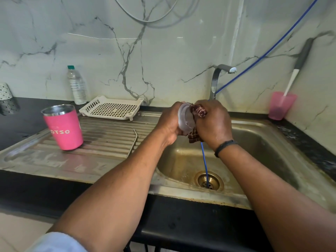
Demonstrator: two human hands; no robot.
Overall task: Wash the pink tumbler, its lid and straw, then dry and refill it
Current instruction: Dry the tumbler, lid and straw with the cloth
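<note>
Hands: I watch both at work over the sink [263,142]. The left hand [169,124] curls round the clear lid [185,119], held on edge; the right hand [212,124] bunches a dark red checked cloth [199,110] against the lid's face.

Step, as I judge it: wiping or scrubbing the lid; whether this is washing or drying I cannot tell. No water runs from the tap [221,75].

Lid, handling: thin, light, stiff plastic, likely slick when wet. I would hold it by the rim, as the left hand does, and keep the flat faces free for the cloth.

Hose: a blue hose [204,160] drops behind the hands into the drain [209,180].

Tumbler: the pink tumbler [63,128] stands open-mouthed on the ribbed drainboard [109,139], well left of the hands. Steel-lined, so rigid and fairly weighty; grasp round the pink wall.

Straw: I cannot pick it out.

Writing: white letters "OTSO" show on the tumbler; the start of the word is turned away.

Farther back: a white rack [111,108], a bottle [76,86] with a green cap, a pink cup [281,106] in the right corner.
</note>
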